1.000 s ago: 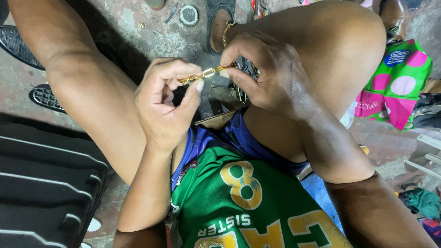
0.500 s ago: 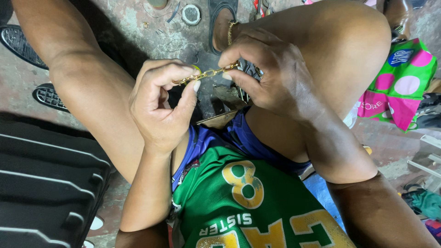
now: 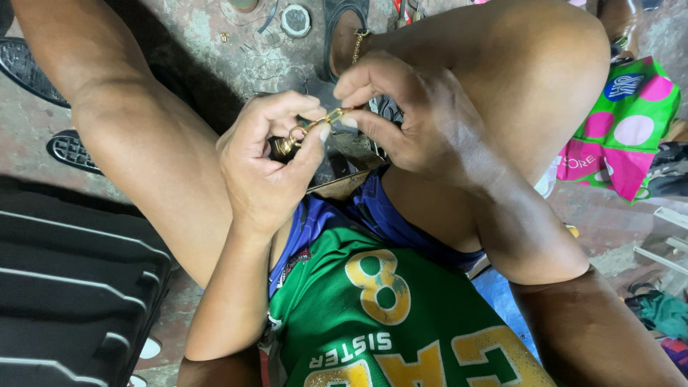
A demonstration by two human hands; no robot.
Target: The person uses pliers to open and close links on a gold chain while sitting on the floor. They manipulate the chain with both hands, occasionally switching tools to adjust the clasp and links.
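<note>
Pinching a small gold chain (image 3: 315, 125) between them, both hands met just above the person's lap, between the raised knees. Furthest left lay a black ribbed case (image 3: 72, 287) on the floor. Next, the left hand (image 3: 261, 168) was curled tight, thumb and forefinger pressed on the ring-and-clasp end. The right hand (image 3: 423, 122) pinched the other end at its fingertips, remaining fingers folded. Doing this well probably called for short grips close to the joint and steady wrists (the links looked tiny). At far right sat a green and pink dotted bag (image 3: 623, 122).
</note>
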